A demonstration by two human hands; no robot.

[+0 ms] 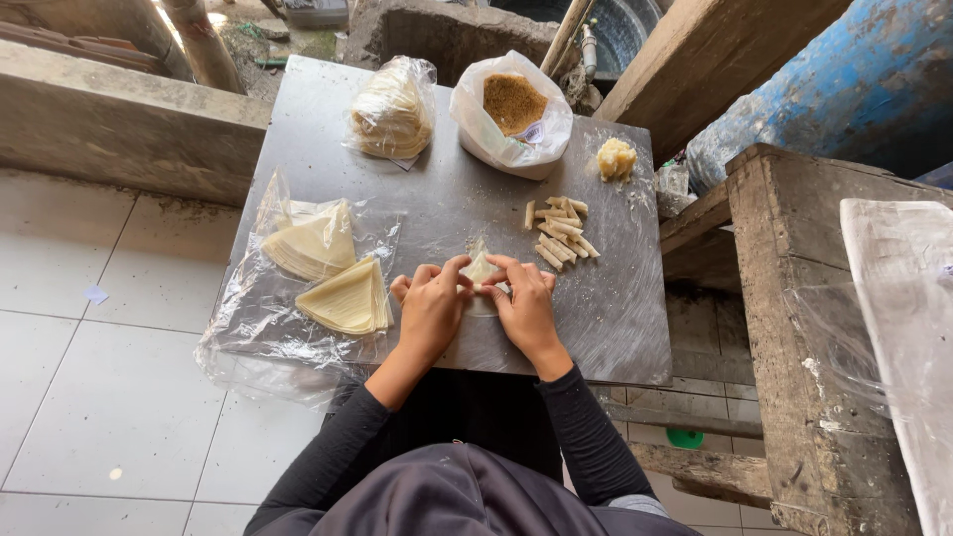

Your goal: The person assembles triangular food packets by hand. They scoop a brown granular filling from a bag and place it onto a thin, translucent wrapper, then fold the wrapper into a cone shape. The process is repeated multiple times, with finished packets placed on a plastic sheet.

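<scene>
Both of my hands meet over a thin pale pastry wrapper [481, 268] that lies on a grey metal table [328, 119]. My left hand [432, 308] pinches its left side with thumb and fingers. My right hand [524, 306] presses its right side. A pile of several thin rolled pastry sticks [558, 232] lies just beyond my right hand. Two fans of triangular wrappers [333, 273] rest on clear plastic to the left of my left hand.
At the table's far side stand a bagged stack of round wrappers [392, 111], an open white bag of brown crumbs [513, 104] and a yellowish lump [615, 157]. A rough wooden bench [794, 328] with plastic sheeting stands right; white floor tiles lie left.
</scene>
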